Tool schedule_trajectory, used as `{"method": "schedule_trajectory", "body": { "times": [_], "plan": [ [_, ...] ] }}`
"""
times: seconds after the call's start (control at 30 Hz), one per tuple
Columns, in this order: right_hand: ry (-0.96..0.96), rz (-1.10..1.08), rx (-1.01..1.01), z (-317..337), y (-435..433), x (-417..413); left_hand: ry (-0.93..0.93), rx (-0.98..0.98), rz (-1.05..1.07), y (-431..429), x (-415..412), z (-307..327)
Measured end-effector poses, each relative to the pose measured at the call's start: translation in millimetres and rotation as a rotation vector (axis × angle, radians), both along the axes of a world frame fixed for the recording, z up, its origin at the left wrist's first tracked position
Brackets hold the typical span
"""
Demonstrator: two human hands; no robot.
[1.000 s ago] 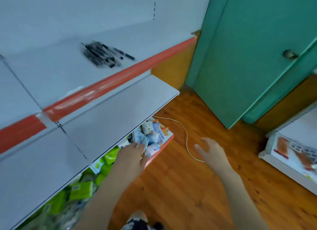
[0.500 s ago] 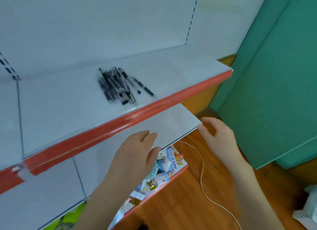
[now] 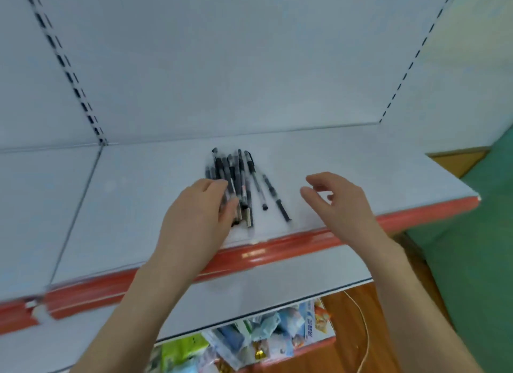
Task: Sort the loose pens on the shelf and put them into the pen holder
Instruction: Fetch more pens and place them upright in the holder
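**Pens run far-to-near, left grip already on the pile**

Pens (image 3: 239,175) lie in a loose dark bundle on the white shelf (image 3: 138,195), their long axes running from the far wall toward the red front edge (image 3: 277,250), fanned a little. My left grip (image 3: 200,214) is the nearer one by far: its fingers lie over the bundle's near-left side and the thumb sits against the near ends. Whether those fingers have pinched a pen or only rest on the heap, I cannot tell; blur and my own knuckles cover that contact.

My right grip (image 3: 342,203) hovers released, fingers loosely curled around nothing, well to the right of the bundle. Two stray pens lie between it and the heap: one (image 3: 257,185) just beside the bundle, another (image 3: 277,200) further right with its dark end pointing at the front edge. I judge these two belong to the right grip, taken across the barrel.

No pen holder shows anywhere in view, so I cannot say which way the pens must travel. How many pens there are is hard to make out, and the left part of the pile is hidden under my hand. Packets (image 3: 266,336) on a lower shelf are cut off.
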State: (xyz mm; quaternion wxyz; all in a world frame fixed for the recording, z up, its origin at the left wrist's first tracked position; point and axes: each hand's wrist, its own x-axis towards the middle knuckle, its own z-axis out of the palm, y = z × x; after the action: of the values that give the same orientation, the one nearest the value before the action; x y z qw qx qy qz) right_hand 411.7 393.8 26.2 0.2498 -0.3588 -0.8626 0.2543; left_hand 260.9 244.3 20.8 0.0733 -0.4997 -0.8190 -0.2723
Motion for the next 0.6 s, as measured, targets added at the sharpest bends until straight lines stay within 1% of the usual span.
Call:
{"method": "schedule_trajectory", "body": {
  "times": [0.1, 0.2, 0.27, 0.33, 0.43, 0.6],
  "plan": [
    [-0.065, 0.121, -0.011, 0, 19, -23, -0.081, -0.083, 0.212, 22, -8, 2],
    [-0.169, 0.235, -0.050, -1, 30, -41, -0.138, -0.157, 0.318, 43, -17, -1],
    [-0.255, 0.285, -0.035, -2, 34, -52, -0.149, -0.185, 0.370, 54, -21, -2],
    [-0.332, 0.318, -0.005, -4, 36, -60, -0.153, -0.217, 0.411, 62, -23, -2],
    [-0.425, 0.347, 0.091, -5, 38, -68, -0.227, -0.245, 0.434, 69, -27, 0],
    [-0.452, 0.386, 0.096, -3, 45, -75, -0.350, -0.279, 0.436, 74, -28, 11]
  ]
}}
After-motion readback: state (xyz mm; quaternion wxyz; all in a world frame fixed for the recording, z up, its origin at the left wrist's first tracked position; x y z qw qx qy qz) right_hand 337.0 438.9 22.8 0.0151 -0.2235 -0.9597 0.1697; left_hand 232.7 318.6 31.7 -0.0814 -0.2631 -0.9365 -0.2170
